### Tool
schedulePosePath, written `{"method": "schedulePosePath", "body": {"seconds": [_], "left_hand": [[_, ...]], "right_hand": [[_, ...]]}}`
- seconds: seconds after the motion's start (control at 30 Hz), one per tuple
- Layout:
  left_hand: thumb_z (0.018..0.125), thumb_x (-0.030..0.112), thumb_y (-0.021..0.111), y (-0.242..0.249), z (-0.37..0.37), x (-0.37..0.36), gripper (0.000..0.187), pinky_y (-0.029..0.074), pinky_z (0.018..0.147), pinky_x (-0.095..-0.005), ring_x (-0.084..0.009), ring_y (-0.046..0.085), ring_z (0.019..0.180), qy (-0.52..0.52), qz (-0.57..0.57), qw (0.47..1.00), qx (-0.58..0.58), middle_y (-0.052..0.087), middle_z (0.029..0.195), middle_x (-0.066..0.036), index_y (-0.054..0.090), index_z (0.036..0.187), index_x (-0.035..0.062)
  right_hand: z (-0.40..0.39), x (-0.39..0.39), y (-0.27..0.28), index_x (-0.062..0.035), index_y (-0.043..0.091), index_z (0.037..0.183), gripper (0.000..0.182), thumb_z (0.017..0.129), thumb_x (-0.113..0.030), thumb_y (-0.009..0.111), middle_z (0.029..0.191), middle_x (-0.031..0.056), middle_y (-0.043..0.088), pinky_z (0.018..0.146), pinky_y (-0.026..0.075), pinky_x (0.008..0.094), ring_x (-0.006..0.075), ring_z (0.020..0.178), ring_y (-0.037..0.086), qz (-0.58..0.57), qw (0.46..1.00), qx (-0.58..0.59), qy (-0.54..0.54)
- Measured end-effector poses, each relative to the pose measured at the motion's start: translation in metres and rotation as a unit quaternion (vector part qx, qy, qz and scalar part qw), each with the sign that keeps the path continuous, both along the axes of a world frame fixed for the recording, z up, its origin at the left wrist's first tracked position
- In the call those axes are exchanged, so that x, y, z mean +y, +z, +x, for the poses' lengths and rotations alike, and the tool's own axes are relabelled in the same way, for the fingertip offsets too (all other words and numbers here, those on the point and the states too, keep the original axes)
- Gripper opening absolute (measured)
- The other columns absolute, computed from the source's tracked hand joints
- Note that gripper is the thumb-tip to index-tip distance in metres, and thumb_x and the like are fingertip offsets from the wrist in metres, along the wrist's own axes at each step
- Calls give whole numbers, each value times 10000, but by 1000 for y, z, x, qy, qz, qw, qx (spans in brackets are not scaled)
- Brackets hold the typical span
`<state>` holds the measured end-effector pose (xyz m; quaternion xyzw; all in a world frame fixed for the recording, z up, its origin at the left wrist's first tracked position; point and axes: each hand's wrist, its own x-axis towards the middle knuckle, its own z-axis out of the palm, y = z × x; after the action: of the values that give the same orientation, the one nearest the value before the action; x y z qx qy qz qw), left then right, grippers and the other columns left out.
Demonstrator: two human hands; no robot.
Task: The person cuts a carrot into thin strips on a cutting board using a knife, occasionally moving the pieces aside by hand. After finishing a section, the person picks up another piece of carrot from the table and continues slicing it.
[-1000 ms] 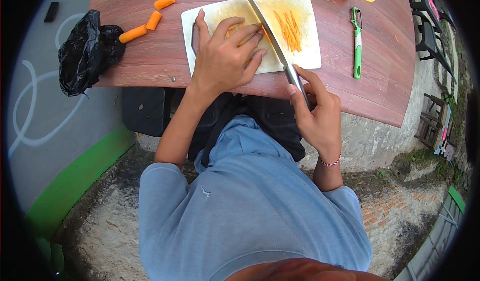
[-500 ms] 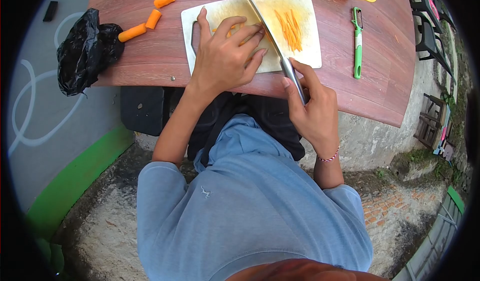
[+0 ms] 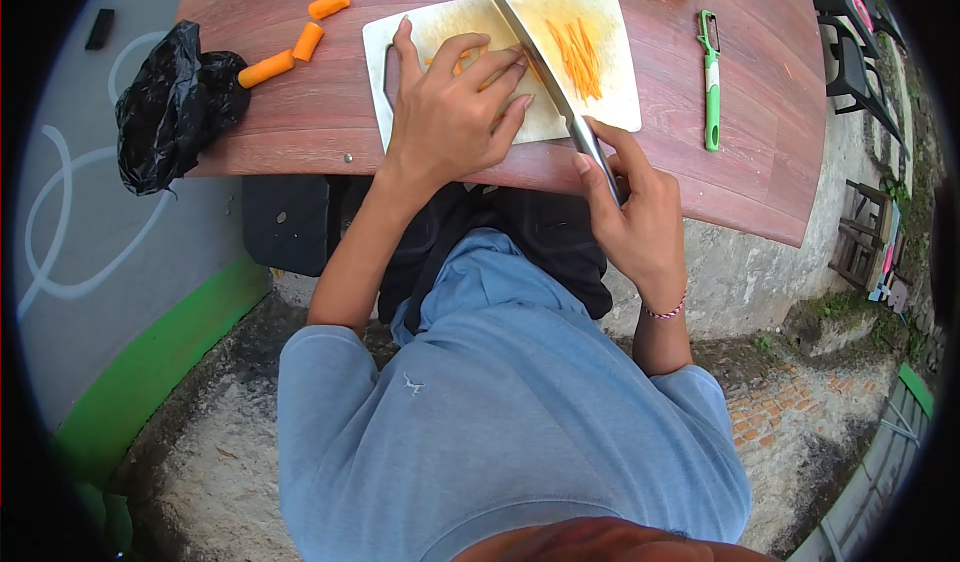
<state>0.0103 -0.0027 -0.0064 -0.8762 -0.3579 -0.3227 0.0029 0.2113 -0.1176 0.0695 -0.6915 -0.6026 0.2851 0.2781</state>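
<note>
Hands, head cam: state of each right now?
Left hand: fingers curled, pressing a carrot piece on the cutting board.
Right hand: closed on the knife handle.

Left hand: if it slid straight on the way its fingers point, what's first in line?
Probably the knife blade: the left hand fingertips, pressing carrot on the cutting board, already sit almost against it. Beyond lie the carrot strips.
</note>
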Motion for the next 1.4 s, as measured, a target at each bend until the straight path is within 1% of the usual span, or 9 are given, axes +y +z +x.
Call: {"method": "schedulePosePath", "body": {"seconds": [0.03,0.1,0.2,0.73,0.8,0.9,1.0,1.33,1.4], "left_hand": [[899,310,795,0,0,0,301,246,1144,-805,-244,647,1210,-1,-1,1000,-1,772,1196,37,845,1109,101],[898,308,794,0,0,0,303,245,1147,-802,-244,647,1210,0,-2,1000,1,775,1199,36,846,1113,101],[899,307,793,-2,0,0,300,247,1150,-798,-244,646,1210,1,1,1000,-5,777,1199,36,846,1111,102],[897,315,797,0,0,-2,293,251,1153,-779,-250,641,1216,2,-4,1000,-3,758,1201,27,846,1102,111],[900,284,810,5,0,-4,314,251,1194,-732,-239,651,1250,14,-24,999,21,764,1273,40,839,1170,126],[898,288,810,4,-1,-4,317,257,1190,-725,-238,649,1250,13,-23,999,22,762,1273,40,839,1168,124],[905,321,791,0,0,-1,304,256,1152,-759,-244,647,1214,3,-5,1000,2,756,1208,19,844,1117,110],[897,333,799,-2,-1,0,326,264,1144,-766,-238,659,1206,-3,-9,1000,-6,767,1206,27,840,1132,111],[895,338,798,-2,-1,0,335,267,1144,-762,-239,658,1206,-3,-9,1000,-3,772,1203,25,840,1135,107]], "right_hand": [[2,-2,0,-49,687,1311,322,1026,-192,731,734,226,704,581,513,451,411,634,713,-1,1000,-1,-1],[6,-4,1,-53,687,1339,337,1033,-189,727,720,202,704,562,495,415,348,586,699,-26,999,14,-18],[8,-2,-3,-52,687,1341,334,1038,-188,724,714,186,703,552,482,391,304,571,692,-8,999,18,-26],[3,-8,-6,-51,682,1342,338,1043,-202,724,737,196,711,563,495,407,350,612,715,-4,999,39,0],[3,-9,-4,-48,682,1343,342,1043,-208,726,739,198,711,569,500,410,353,619,719,-19,999,47,-5],[2,-10,0,-46,682,1344,344,1044,-207,726,746,202,714,577,507,411,356,626,723,-32,999,39,-4],[1,-9,-2,-43,682,1341,340,1044,-203,725,749,200,715,578,509,414,356,626,722,-10,999,34,1],[-1,-13,4,-37,671,1348,344,1047,-197,717,776,207,726,590,522,431,372,652,732,-46,999,10,1],[-5,-12,3,-35,669,1347,339,1049,-192,711,794,218,732,611,538,453,392,692,749,-3,1000,-13,11]]}}
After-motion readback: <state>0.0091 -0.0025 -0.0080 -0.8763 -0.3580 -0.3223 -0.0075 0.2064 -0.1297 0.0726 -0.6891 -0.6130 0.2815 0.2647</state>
